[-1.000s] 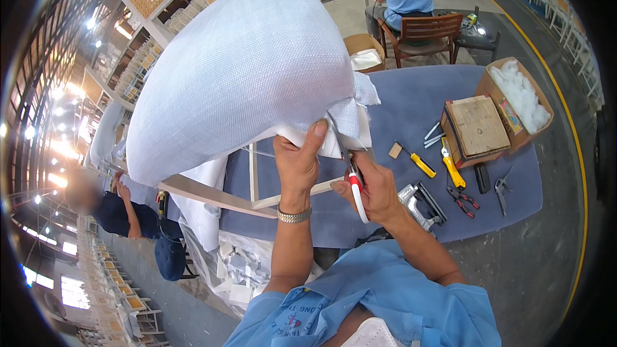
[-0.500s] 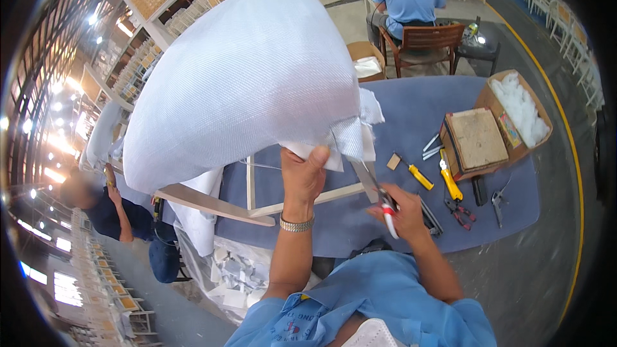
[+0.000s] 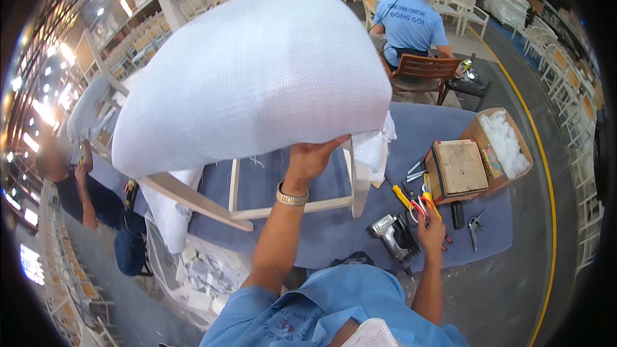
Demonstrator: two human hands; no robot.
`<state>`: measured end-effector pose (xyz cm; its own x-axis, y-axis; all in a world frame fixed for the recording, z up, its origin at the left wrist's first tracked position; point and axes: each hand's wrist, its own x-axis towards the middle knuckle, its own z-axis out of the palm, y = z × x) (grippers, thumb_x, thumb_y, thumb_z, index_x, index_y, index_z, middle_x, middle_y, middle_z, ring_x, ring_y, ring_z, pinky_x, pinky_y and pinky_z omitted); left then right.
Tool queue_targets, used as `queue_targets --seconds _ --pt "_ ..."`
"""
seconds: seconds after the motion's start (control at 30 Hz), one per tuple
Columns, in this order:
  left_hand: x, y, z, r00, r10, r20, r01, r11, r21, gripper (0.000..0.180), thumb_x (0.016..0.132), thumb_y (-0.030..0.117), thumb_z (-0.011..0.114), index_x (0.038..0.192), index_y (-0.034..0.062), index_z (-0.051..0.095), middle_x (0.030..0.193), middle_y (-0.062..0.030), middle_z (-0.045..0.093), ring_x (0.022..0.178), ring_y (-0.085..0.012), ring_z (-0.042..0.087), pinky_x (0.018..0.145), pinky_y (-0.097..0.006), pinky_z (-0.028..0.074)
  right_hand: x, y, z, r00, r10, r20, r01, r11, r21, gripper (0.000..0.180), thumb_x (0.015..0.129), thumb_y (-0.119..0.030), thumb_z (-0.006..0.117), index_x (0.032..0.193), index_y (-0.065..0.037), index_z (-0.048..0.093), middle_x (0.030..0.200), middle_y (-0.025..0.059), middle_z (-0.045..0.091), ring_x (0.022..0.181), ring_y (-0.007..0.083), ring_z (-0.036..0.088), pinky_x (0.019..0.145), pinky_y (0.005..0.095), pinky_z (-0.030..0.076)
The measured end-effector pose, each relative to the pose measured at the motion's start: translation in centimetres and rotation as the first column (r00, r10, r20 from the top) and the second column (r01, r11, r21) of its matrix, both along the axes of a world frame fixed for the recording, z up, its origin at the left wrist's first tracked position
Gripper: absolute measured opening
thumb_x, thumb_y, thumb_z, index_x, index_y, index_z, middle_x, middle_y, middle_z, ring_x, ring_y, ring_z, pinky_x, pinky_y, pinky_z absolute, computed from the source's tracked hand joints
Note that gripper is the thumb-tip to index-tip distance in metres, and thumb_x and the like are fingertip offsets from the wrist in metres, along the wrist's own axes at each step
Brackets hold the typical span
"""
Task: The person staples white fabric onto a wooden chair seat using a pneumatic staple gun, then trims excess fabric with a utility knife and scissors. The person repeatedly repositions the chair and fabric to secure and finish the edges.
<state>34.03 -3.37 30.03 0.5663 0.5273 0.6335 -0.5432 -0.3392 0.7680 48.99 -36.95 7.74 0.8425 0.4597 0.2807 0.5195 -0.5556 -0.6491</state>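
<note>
A wooden chair frame (image 3: 302,207) stands on the blue-covered table, its rounded padded part (image 3: 257,77) wrapped in pale woven fabric. My left hand (image 3: 313,159) grips the lower edge of this cover, thumb along the fabric and fingers tucked under, partly hidden. At the right corner a flap of fabric (image 3: 367,149) hangs over the frame. My right hand (image 3: 432,228) is down among the tools, its fingers around red-and-white-handled scissors (image 3: 418,207); the blades are hard to make out. Beside it lie a yellow-handled tool (image 3: 402,195) and a staple gun (image 3: 391,234).
A wooden box (image 3: 459,170) and a carton of white stuffing (image 3: 509,144) stand at the table's right. An air blow gun (image 3: 475,228) lies nearer. A plastic bag of scraps (image 3: 205,276) sits lower left. Co-workers are at far right (image 3: 411,26) and left (image 3: 77,186).
My right hand has moved from the fabric corner rightward to the tools, with the scissors. My left hand still holds the cover's edge. The staple gun shows more fully.
</note>
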Motion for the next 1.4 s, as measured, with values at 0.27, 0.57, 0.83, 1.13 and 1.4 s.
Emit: queue_targets --seconds 0.27,0.57,0.83,1.13,1.4 --pt "-0.1 3.3 -0.8 0.987 -0.101 -0.129 0.111 0.991 0.069 0.036 0.087 0.02 0.082 0.119 0.0065 0.073 0.117 -0.0117 0.074 0.108 -0.0232 0.069 0.089 -0.038 0.055 -14.8 0.4 -11.5 0.027 0.412 -0.911 0.788 0.552 0.273 0.043 0.103 -0.044 0.058 0.114 -0.002 0.063 0.101 0.0156 0.074 0.084 0.0229 0.071 0.076 0.0386 0.059" --pt "0.0 3.9 0.4 0.944 0.215 -0.251 0.003 0.753 0.658 0.035 0.095 0.01 0.07 0.13 0.0161 0.069 0.137 -0.0089 0.062 0.119 -0.0254 0.062 0.098 -0.04 0.051 -11.7 7.4 -13.1 0.196 0.217 -0.956 0.974 0.067 0.215 0.046 0.086 -0.057 0.076 0.092 -0.013 0.066 0.066 -0.003 0.056 0.05 0.0095 0.044 0.046 0.028 0.035" --pt "0.2 4.7 0.5 0.958 0.192 -0.211 -0.008 0.758 0.652 0.031 0.097 0.014 0.068 0.126 0.0262 0.074 0.122 -0.0066 0.072 0.105 -0.0254 0.068 0.095 -0.038 0.052 -18.2 7.4 -5.9 0.564 0.351 -0.747 0.823 -0.167 0.543 0.037 0.093 -0.04 0.071 0.111 -0.009 0.063 0.105 0.0075 0.069 0.085 0.0181 0.066 0.065 0.0364 0.057" --pt "2.4 6.0 -1.7 0.97 -0.018 -0.242 0.161 0.794 0.586 0.037 0.096 0.002 0.063 0.126 0.021 0.074 0.127 -0.0117 0.069 0.109 -0.0245 0.069 0.096 -0.037 0.055 -23.7 13.8 12.5 0.957 0.284 -0.068 0.031 0.132 0.991 0.05 0.092 -0.015 0.07 0.137 -0.005 0.052 0.13 0.0181 0.061 0.115 0.0356 0.065 0.095 0.0499 0.057" --pt "5.0 7.2 -4.5 0.996 0.04 0.081 -0.089 0.579 0.811 0.05 0.089 -0.007 0.062 0.132 0.019 0.069 0.132 -0.0126 0.068 0.115 -0.0323 0.067 0.1 -0.039 0.052 -20.1 19.9 20.0 0.878 -0.303 0.37 0.061 0.838 0.542 0.035 0.087 -0.006 0.075 0.121 -0.002 0.065 0.116 0.0124 0.066 0.105 0.0194 0.064 0.092 0.0332 0.051"
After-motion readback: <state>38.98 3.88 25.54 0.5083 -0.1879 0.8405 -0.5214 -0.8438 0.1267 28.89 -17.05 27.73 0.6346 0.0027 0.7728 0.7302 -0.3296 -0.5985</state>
